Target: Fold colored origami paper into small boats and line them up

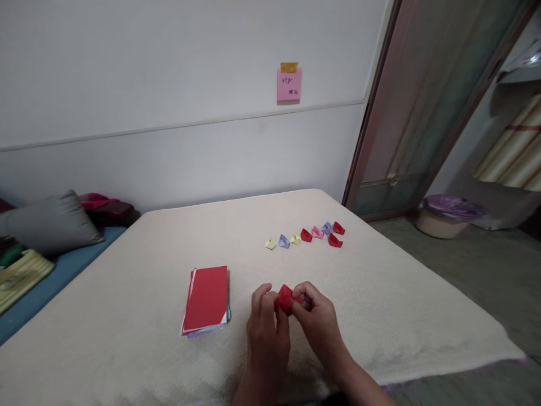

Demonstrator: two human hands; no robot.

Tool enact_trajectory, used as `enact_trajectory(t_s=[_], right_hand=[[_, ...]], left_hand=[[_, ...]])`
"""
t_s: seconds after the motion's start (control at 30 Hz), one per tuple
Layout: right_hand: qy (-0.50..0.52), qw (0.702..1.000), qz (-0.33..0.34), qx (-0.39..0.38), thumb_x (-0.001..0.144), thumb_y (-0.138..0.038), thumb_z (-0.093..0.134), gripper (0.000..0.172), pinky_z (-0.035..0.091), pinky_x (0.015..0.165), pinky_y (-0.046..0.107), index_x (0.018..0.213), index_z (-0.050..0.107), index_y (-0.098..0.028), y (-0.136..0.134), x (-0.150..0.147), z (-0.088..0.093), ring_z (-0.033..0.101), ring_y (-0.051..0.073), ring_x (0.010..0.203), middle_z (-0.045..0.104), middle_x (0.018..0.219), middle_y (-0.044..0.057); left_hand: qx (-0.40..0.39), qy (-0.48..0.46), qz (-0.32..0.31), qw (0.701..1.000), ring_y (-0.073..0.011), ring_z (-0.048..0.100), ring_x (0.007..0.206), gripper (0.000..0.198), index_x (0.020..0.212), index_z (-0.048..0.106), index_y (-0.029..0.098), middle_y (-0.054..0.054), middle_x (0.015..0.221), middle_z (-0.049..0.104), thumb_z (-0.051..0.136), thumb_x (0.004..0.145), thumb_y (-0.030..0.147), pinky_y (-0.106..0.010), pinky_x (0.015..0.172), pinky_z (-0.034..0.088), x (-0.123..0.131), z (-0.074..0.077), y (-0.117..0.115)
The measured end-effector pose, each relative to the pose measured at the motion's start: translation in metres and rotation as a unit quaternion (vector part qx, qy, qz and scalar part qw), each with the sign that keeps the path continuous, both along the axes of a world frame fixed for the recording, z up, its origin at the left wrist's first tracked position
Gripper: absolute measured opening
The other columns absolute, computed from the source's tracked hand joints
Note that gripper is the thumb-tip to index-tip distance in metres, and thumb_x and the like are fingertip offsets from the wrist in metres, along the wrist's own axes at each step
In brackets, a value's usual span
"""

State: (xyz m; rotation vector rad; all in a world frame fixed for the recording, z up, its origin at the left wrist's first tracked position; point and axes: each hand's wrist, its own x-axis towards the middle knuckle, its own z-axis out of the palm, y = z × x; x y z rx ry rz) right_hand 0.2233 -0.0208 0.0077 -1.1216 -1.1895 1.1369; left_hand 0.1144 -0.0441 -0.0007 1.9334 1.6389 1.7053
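1. Our left hand [265,338] and right hand [316,321] close on a folded red paper piece [286,299] from both sides, pinching it between our fingertips above the cover.
2. Under our hands spreads a cream woven mattress cover [127,332].
3. Just left of our hands lies a stack of coloured paper [205,300], a red sheet on top.
4. Our folded red paper piece looks chunky and angular, its folds partly hidden by our fingers.
5. Farther ahead sit 8 small origami boats [306,235] in a loose row: 3 red, 2 lilac, 2 yellow, 1 pink.
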Motion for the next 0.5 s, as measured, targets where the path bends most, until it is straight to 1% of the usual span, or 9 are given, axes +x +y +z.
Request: enact_trajectory(t_s=[0.07,0.13,0.2,0.27,0.33,0.4,0.5], right_hand=[[0.026,0.999,0.031,-0.011,0.071,-0.018,0.059,0.009,0.033,0.050,0.023,0.065,0.053,-0.019,0.000,0.003,0.004,0.042,0.011,0.052,0.049,0.055,-0.005],[0.066,0.994,0.081,-0.024,0.072,-0.020,0.060,0.003,0.036,0.052,0.024,0.073,0.058,-0.018,0.000,0.007,0.008,0.046,0.012,0.055,0.054,0.057,-0.003],[0.095,0.989,0.108,-0.031,0.069,-0.018,0.062,0.011,0.037,0.054,0.024,0.080,0.062,-0.018,0.001,0.009,0.010,0.049,0.013,0.059,0.058,0.063,-0.001],[0.111,0.987,0.110,-0.036,0.064,-0.014,0.065,0.018,0.038,0.056,0.024,0.082,0.063,-0.018,0.001,0.009,0.011,0.051,0.014,0.063,0.061,0.069,0.000],[0.117,0.987,0.105,-0.041,0.061,-0.011,0.066,0.022,0.038,0.058,0.025,0.081,0.063,-0.019,0.001,0.006,0.010,0.053,0.014,0.065,0.062,0.071,-0.001],[0.122,0.987,0.096,-0.044,0.060,-0.011,0.067,0.021,0.038,0.058,0.025,0.078,0.061,-0.020,0.001,0.003,0.009,0.053,0.014,0.064,0.062,0.069,-0.002],[0.124,0.988,0.075,-0.047,0.062,-0.013,0.066,0.015,0.035,0.054,0.024,0.074,0.059,-0.019,0.001,0.001,0.007,0.049,0.012,0.057,0.058,0.061,-0.004]], left_hand=[[-0.032,-0.058,-0.003,0.998,-0.0211,0.058,0.099,0.016,0.089,0.058,0.020,-0.009,0.103,0.061,0.048,0.080,0.011,-0.033,0.081,0.048,-0.002,0.002,0.001],[-0.090,-0.147,-0.004,0.985,-0.0196,0.061,0.089,0.013,0.086,0.058,0.019,-0.007,0.098,0.062,0.051,0.078,0.013,-0.030,0.073,0.049,-0.006,0.005,0.003],[-0.145,-0.228,-0.008,0.963,-0.0169,0.061,0.077,0.013,0.087,0.058,0.019,-0.004,0.090,0.063,0.053,0.075,0.015,-0.026,0.064,0.048,-0.012,0.008,0.005],[-0.178,-0.283,-0.013,0.942,-0.0155,0.061,0.071,0.015,0.088,0.057,0.018,-0.001,0.082,0.064,0.055,0.073,0.016,-0.025,0.062,0.047,-0.016,0.010,0.007],[-0.192,-0.313,-0.026,0.930,-0.0154,0.061,0.071,0.017,0.089,0.056,0.018,0.000,0.079,0.064,0.056,0.072,0.016,-0.024,0.062,0.046,-0.017,0.010,0.008],[-0.196,-0.327,-0.040,0.924,-0.0153,0.061,0.071,0.018,0.089,0.056,0.018,0.000,0.079,0.065,0.056,0.072,0.015,-0.024,0.063,0.046,-0.015,0.010,0.008],[-0.195,-0.339,-0.056,0.919,-0.0135,0.060,0.067,0.019,0.089,0.056,0.018,0.001,0.077,0.065,0.056,0.070,0.014,-0.023,0.060,0.045,-0.011,0.010,0.006]])
